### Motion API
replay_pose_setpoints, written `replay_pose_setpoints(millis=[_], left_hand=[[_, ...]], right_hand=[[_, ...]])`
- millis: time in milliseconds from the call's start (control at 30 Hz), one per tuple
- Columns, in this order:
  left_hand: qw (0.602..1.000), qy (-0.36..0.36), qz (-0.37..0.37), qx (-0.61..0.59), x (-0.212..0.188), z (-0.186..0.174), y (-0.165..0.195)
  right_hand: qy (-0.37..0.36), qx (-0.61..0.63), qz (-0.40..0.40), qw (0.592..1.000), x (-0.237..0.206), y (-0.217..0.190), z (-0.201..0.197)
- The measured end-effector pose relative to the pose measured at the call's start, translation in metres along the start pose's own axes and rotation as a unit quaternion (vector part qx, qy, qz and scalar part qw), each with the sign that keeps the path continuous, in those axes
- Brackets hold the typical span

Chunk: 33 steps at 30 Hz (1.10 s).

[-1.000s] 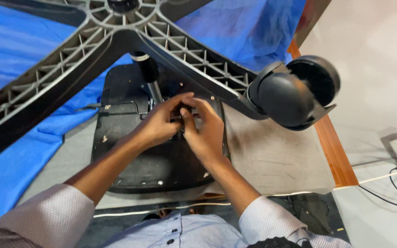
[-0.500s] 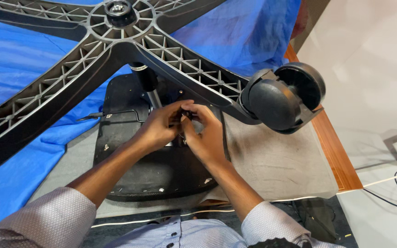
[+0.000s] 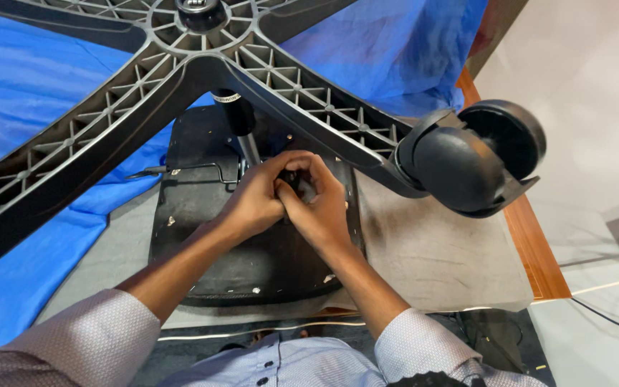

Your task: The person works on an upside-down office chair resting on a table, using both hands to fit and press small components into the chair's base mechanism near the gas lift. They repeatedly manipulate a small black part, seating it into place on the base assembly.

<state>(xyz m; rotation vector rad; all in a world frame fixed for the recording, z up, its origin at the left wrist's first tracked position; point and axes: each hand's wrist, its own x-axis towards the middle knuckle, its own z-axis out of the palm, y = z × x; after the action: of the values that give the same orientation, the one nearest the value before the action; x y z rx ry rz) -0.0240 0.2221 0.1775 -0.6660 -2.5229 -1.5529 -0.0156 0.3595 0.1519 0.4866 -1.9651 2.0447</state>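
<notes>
The fingers (image 3: 296, 166) of both hands were curled tight together around a small dark part on the underside of the chair seat, too hidden by the knuckles to make out. The left hand (image 3: 256, 201) and the right hand (image 3: 320, 208) pressed against each other, thumbs touching, just beside the foot of the gas-lift column (image 3: 236, 118).

The black seat plate (image 3: 195, 215) lay flat and upside down on the desk (image 3: 438, 251), its long side running away from the person. A thin bent lever rod (image 3: 180, 170) stuck out from the plate toward the left. The column rose from the plate toward the camera, tilted slightly away, so the chair's long axis pointed up at the viewer.

At its top sat the black five-star base (image 3: 145, 93), ribbed underside showing, its arms spreading outward. One arm ran down to the right and ended in a black twin-wheel caster (image 3: 467, 158), hanging above the desk's right part.

A blue tarpaulin (image 3: 30, 79) lay behind and to the left. A wooden edge strip (image 3: 531, 251) bordered the desk on the right, with white cables (image 3: 610, 283) on the floor beyond.
</notes>
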Motion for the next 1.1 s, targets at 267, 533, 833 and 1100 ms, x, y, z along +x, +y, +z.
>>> replay_pose_setpoints(millis=[267, 533, 833, 1100], left_hand=[[0.986, 0.123, -0.064, 0.089, -0.022, 0.027, 0.006], [0.993, 0.104, -0.055, 0.028, -0.020, 0.020, 0.007], [0.973, 0.141, -0.113, 0.143, -0.020, 0.027, -0.004], [0.987, 0.100, -0.126, -0.006, -0.026, 0.024, -0.004]], right_hand=[[-0.012, -0.133, -0.035, 0.990, -0.011, -0.002, -0.009], [-0.060, -0.053, -0.014, 0.997, -0.006, -0.014, -0.016], [-0.023, -0.104, -0.026, 0.994, -0.014, -0.015, -0.009], [0.030, -0.196, -0.164, 0.966, -0.016, -0.014, -0.009]])
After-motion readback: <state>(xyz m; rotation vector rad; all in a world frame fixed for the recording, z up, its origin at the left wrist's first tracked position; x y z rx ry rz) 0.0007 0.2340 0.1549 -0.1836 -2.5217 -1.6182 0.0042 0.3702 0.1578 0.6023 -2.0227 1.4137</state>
